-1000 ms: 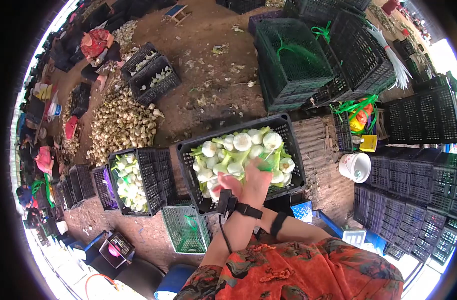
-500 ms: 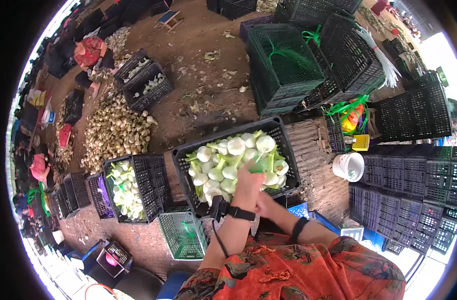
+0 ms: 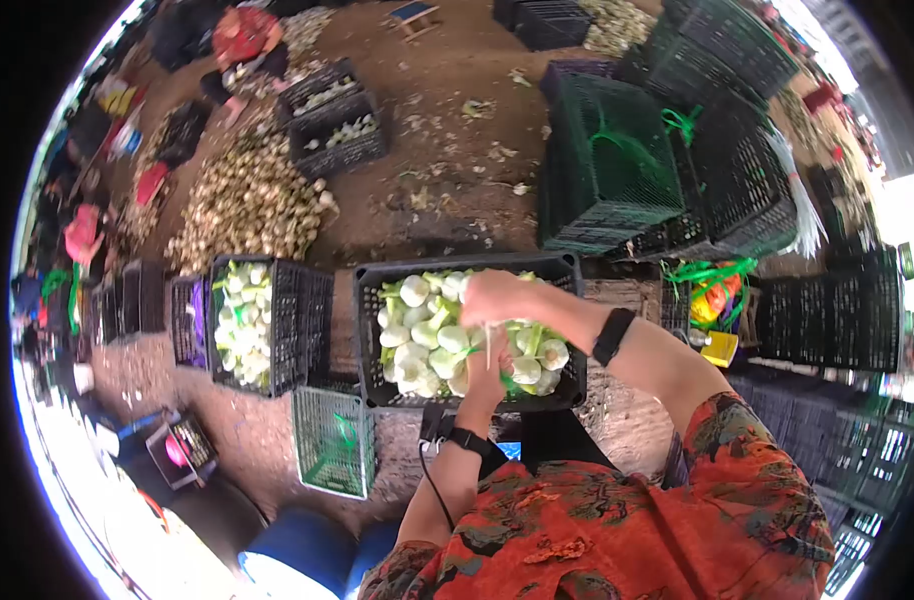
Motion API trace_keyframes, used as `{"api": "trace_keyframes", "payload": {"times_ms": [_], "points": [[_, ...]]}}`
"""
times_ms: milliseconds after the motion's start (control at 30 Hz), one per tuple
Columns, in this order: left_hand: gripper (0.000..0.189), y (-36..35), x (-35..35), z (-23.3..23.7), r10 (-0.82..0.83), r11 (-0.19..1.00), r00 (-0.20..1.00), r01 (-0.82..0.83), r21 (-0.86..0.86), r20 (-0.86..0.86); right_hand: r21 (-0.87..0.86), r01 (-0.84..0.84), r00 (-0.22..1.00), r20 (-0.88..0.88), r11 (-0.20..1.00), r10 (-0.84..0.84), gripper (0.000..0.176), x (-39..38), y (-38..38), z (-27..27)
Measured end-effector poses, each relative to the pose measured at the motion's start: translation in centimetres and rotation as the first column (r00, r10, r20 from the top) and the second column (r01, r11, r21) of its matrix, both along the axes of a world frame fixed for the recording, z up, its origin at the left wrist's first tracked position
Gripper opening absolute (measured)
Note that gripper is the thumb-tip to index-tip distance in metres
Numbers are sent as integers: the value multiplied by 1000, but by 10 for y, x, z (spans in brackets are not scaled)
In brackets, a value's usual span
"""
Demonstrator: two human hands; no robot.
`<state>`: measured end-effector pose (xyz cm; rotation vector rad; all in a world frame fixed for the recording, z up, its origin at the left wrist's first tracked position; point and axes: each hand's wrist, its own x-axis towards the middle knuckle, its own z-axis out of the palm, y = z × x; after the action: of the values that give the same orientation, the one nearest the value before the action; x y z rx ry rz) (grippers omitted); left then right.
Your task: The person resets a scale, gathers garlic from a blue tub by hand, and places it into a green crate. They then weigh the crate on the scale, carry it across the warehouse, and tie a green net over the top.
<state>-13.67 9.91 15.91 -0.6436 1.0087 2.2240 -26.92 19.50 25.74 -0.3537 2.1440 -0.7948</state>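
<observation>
A black plastic crate (image 3: 369,300) in front of me is filled with white bulbs (image 3: 414,292) that have short green stems. Over the middle of it, my right hand (image 3: 495,298) is closed, holding a thin pale strand (image 3: 489,345) that hangs down toward the other hand. My left hand (image 3: 487,368) is just below, near the crate's front side, its fingers closed around something green (image 3: 507,380) that I cannot make out clearly. Both wrists wear dark bands.
A second black crate of bulbs (image 3: 245,330) and a green crate (image 3: 322,440) stand to the left. Beyond lies a bulb heap (image 3: 252,215), with a person in red (image 3: 247,40). Stacked crates (image 3: 612,150) rise at the back right; a yellow container (image 3: 719,348) is at the right.
My right hand has moved up and forward over the crate, apart from my left hand, with the strand now stretched between them. The whole view has shifted and turned.
</observation>
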Motion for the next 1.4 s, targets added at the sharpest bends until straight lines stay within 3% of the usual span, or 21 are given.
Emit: {"api": "trace_keyframes", "payload": {"times_ms": [133, 200, 300, 367, 400, 433, 500, 567, 633, 700, 800, 833, 933, 1000, 1100, 1133, 1200, 1267, 1300, 1367, 1400], "points": [[23, 30, 13, -44, 249, 840, 967, -194, 507, -44, 286, -567, 769, -154, 773, 621, 23, 46, -67, 12], [26, 49, 15, -51, 333, 549, 942, -157, 821, -43, 302, -717, 635, -91, 629, 767, 22, 76, -66, 0], [31, 77, 19, -53, 428, 356, 904, -140, 924, -28, 167, -761, 630, -39, 626, 776, 20, 98, -54, 7], [33, 86, 16, -45, 473, 350, 878, -264, 899, 73, -172, -531, 837, 48, 830, 545, 20, 86, -39, 46], [33, 89, 13, -37, 494, 357, 857, -353, 865, 146, -357, -74, 943, 278, 931, 181, 20, 74, -23, 77], [34, 93, 9, -24, 512, 371, 808, -514, 774, 291, -379, 396, 867, 453, 837, -205, 20, 67, -6, 96], [36, 95, -2, -1, 550, 389, 637, -767, 510, 539, -382, 729, 660, 173, 568, -731, 17, 66, 69, 35], [37, 97, -7, 1, 581, 383, 514, -857, 345, 631, -147, 710, 703, 199, 688, -683, 10, 99, 138, -36], [30, 100, -8, -1, 656, 273, 448, -891, 363, 607, 160, 379, 717, 571, 911, -399, 15, 146, 128, -39], [21, 103, 2, -5, 654, 401, 571, -818, 412, 497, -163, 710, 488, 815, 685, -312, 30, 194, 104, -91], [16, 111, 27, -24, 537, 807, 842, -529, 263, 48, -48, 962, 84, 989, 270, -121, 46, 185, 25, -122], [18, 109, 29, -26, 461, 886, 882, -450, 110, -101, 123, 985, -12, 751, 122, -660, 46, 159, 4, -107], [28, 99, 37, -24, 96, 850, 921, -273, -451, -377, -131, 990, -19, 220, -49, -975, 39, 147, -13, -59], [38, 91, 36, -20, -42, 731, 907, -258, -632, -419, -93, 994, 88, 450, 51, -889, 26, 152, 29, -102], [53, 71, 37, -15, -114, 633, 889, -279, -722, -443, -197, 797, 410, 870, 571, -272, 15, 141, 148, -184], [53, 72, 43, -15, -109, 647, 887, -280, -709, -450, -178, 784, 343, 923, 595, -176, 16, 119, 159, -172], [46, 57, 50, -10, 158, 907, 877, -311, -286, -453, -125, 672, 532, 767, 730, -358, 5, 92, 126, -66], [39, 50, 54, -9, 376, 924, 871, -324, 205, -317, -100, 520, 718, 589, 848, -371, 7, 69, 126, -52], [39, 53, 55, -12, 379, 922, 868, -324, 212, -321, -50, 421, 794, 503, 906, -341, 10, 56, 127, -52], [33, 59, 61, -27, 81, 754, 511, -593, -282, -856, -55, 421, 790, 513, 905, -336, 11, 40, 126, -44], [65, 49, 75, -48, -104, 953, 852, -63, -298, -513, -33, 336, 835, 473, 941, -282, 13, 28, 128, -47]]}}
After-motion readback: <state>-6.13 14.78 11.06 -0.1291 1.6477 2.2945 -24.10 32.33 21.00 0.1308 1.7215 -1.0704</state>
